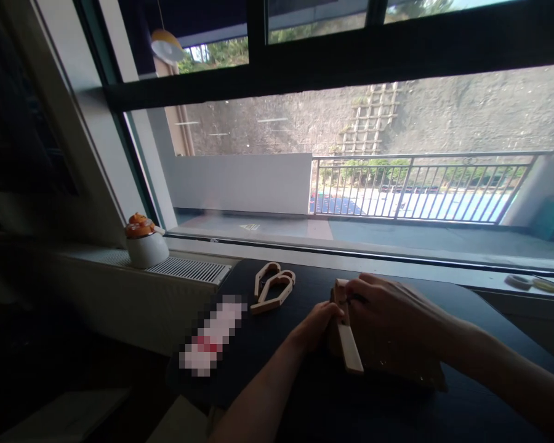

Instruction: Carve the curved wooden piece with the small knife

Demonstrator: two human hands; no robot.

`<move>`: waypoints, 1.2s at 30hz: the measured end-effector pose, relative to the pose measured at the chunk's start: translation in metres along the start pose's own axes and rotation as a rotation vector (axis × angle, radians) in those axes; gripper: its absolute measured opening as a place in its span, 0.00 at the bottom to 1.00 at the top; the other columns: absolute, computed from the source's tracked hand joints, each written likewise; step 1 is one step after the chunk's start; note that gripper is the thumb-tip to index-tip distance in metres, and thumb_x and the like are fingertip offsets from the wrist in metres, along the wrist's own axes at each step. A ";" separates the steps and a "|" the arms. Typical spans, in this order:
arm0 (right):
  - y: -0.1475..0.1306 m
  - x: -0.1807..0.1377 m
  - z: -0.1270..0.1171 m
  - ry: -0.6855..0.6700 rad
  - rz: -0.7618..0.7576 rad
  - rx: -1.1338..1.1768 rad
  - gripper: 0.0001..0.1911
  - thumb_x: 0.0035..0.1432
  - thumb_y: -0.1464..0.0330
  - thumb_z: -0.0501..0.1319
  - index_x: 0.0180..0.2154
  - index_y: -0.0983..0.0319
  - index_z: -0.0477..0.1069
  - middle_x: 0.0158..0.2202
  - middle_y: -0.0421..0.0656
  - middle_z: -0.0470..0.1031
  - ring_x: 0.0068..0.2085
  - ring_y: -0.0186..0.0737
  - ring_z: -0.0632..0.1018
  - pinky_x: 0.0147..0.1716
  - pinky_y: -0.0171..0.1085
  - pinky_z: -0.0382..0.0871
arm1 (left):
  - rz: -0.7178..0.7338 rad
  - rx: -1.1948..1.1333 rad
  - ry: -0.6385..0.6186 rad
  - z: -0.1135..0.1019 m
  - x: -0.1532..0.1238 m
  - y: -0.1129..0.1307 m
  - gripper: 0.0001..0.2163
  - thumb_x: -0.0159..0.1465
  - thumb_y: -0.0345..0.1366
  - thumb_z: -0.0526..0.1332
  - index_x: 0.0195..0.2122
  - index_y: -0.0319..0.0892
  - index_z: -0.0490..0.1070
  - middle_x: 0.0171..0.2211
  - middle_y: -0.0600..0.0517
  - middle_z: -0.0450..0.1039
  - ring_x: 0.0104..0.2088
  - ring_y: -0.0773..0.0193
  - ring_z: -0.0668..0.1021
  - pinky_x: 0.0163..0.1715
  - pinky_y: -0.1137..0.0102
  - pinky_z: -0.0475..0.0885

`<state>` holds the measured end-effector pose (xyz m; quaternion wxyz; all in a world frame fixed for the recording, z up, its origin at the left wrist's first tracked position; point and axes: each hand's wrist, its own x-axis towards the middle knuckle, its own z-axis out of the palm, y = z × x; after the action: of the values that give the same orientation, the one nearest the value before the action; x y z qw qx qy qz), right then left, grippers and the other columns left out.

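Over the dark table, my left hand (317,325) is closed round a pale wooden piece (351,351), a long flat strip that points down toward me. My right hand (383,307) bends over the upper end of that piece, its fingers drawn together there. A small dark thing (357,298) shows by those fingers, too unclear to name. Under the right hand lies a brownish, slightly shiny flat thing (397,363). Left of the hands, two looped wooden pieces (277,292), each with a shape like half a heart, lie overlapping on the table.
A blurred pink-and-white item (215,338) lies on the dark table (253,363) at left. On the vented ledge stands a white pot (148,249) with an orange top. Tape rolls (519,282) sit on the sill at right. A large window (258,240) borders the far side.
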<state>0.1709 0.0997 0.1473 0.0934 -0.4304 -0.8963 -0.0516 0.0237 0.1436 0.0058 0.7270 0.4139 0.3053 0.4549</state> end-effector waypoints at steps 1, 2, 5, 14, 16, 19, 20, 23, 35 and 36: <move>0.004 0.000 0.002 -0.018 -0.034 0.035 0.08 0.62 0.67 0.50 0.35 0.59 0.67 0.32 0.41 0.72 0.27 0.33 0.72 0.23 0.32 0.55 | -0.001 -0.008 -0.010 -0.001 0.002 -0.001 0.10 0.48 0.33 0.60 0.31 0.37 0.73 0.24 0.51 0.72 0.23 0.64 0.72 0.24 0.72 0.64; 0.008 0.001 0.005 -0.032 -0.051 0.056 0.08 0.62 0.68 0.50 0.35 0.58 0.67 0.32 0.41 0.72 0.27 0.33 0.72 0.24 0.32 0.55 | -0.002 -0.018 -0.020 -0.002 0.004 -0.001 0.10 0.49 0.33 0.59 0.33 0.37 0.73 0.25 0.51 0.72 0.24 0.65 0.72 0.25 0.72 0.64; 0.021 0.006 0.012 -0.058 0.028 0.007 0.06 0.62 0.68 0.51 0.34 0.58 0.66 0.28 0.39 0.73 0.26 0.35 0.73 0.22 0.33 0.53 | -0.032 -0.074 -0.060 -0.006 0.006 -0.002 0.12 0.50 0.32 0.60 0.36 0.38 0.73 0.28 0.51 0.73 0.26 0.64 0.73 0.26 0.72 0.66; 0.031 0.008 0.015 -0.064 0.248 -0.152 0.11 0.62 0.62 0.49 0.31 0.58 0.65 0.22 0.40 0.73 0.23 0.40 0.74 0.21 0.35 0.45 | -0.047 -0.134 -0.081 -0.010 0.008 -0.003 0.14 0.50 0.30 0.60 0.39 0.37 0.72 0.31 0.49 0.74 0.28 0.63 0.74 0.28 0.72 0.67; 0.031 0.005 0.012 -0.065 0.168 -0.077 0.05 0.59 0.67 0.52 0.36 0.58 0.65 0.25 0.39 0.74 0.24 0.38 0.74 0.21 0.34 0.48 | -0.035 -0.122 -0.076 -0.008 0.005 -0.003 0.14 0.50 0.30 0.60 0.39 0.37 0.73 0.31 0.49 0.75 0.28 0.63 0.75 0.28 0.72 0.67; 0.032 0.005 0.009 -0.051 0.042 0.002 0.05 0.58 0.70 0.52 0.37 0.59 0.63 0.28 0.39 0.74 0.26 0.36 0.73 0.22 0.33 0.51 | 0.004 -0.112 -0.071 -0.004 0.000 -0.002 0.15 0.50 0.31 0.61 0.40 0.37 0.73 0.31 0.49 0.75 0.29 0.62 0.75 0.30 0.71 0.67; 0.031 0.006 0.008 -0.049 0.009 0.000 0.04 0.59 0.70 0.51 0.35 0.59 0.64 0.28 0.39 0.73 0.26 0.36 0.73 0.22 0.33 0.52 | 0.015 -0.108 -0.069 -0.004 -0.001 -0.001 0.15 0.49 0.31 0.61 0.40 0.37 0.73 0.31 0.49 0.75 0.29 0.61 0.75 0.30 0.71 0.67; 0.024 0.013 0.007 -0.057 0.005 -0.111 0.06 0.61 0.68 0.52 0.32 0.61 0.65 0.26 0.41 0.73 0.25 0.37 0.73 0.21 0.33 0.50 | 0.004 -0.090 -0.055 -0.004 -0.002 -0.002 0.15 0.48 0.31 0.61 0.40 0.37 0.72 0.30 0.50 0.75 0.29 0.62 0.75 0.31 0.71 0.67; 0.007 0.005 -0.005 0.007 0.101 0.094 0.08 0.60 0.66 0.53 0.37 0.61 0.68 0.31 0.44 0.75 0.30 0.37 0.74 0.26 0.33 0.56 | 0.046 -0.007 -0.015 -0.002 -0.009 -0.009 0.11 0.49 0.33 0.58 0.34 0.36 0.70 0.27 0.51 0.72 0.26 0.65 0.73 0.29 0.72 0.67; 0.007 0.006 -0.002 0.036 0.128 0.108 0.10 0.59 0.63 0.54 0.35 0.62 0.69 0.29 0.44 0.75 0.28 0.37 0.73 0.26 0.33 0.56 | 0.040 0.005 -0.009 -0.001 -0.011 -0.009 0.12 0.49 0.33 0.58 0.34 0.36 0.70 0.26 0.51 0.71 0.26 0.65 0.73 0.28 0.72 0.67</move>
<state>0.1730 0.1083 0.1501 0.1357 -0.4801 -0.8667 -0.0050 0.0226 0.1311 -0.0019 0.7178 0.4240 0.2950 0.4669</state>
